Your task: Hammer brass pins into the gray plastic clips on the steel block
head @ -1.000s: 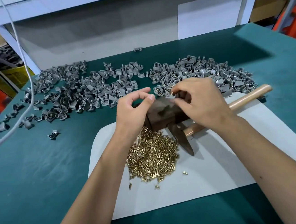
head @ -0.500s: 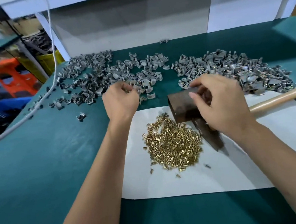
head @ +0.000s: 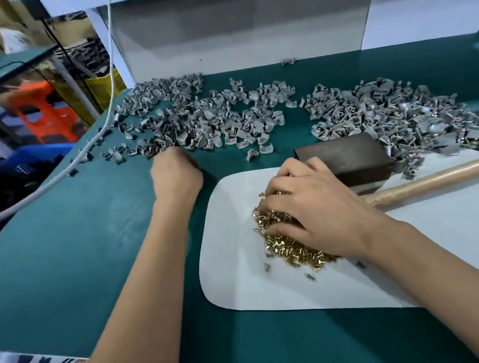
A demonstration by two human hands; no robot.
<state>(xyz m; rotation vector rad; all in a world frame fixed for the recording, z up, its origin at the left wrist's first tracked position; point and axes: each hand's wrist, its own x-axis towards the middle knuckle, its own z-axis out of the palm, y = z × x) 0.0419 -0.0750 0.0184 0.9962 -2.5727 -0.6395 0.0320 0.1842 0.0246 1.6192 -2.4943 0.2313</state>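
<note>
A dark steel block (head: pixel 347 159) stands at the back edge of a white mat (head: pixel 235 275), with nothing on its top. A heap of brass pins (head: pixel 288 248) lies on the mat. My right hand (head: pixel 317 212) covers that heap, its fingers curled down into the pins. My left hand (head: pixel 176 174) is at the near edge of the left pile of gray plastic clips (head: pixel 212 119); its fingers curl under and hide whatever they hold. A wooden hammer handle (head: pixel 436 177) lies behind my right hand; the head is hidden.
A second pile of gray clips (head: pixel 386 111), some with brass in them, lies behind the block. A white cable (head: pixel 56 178) crosses the green table's left corner. A grey back panel (head: pixel 247 28) closes off the table. Crates and an orange stool (head: pixel 41 112) stand at the left.
My right hand left the steel block and dropped onto the brass pin heap. My left hand slid further left along the clip pile. The view swung left.
</note>
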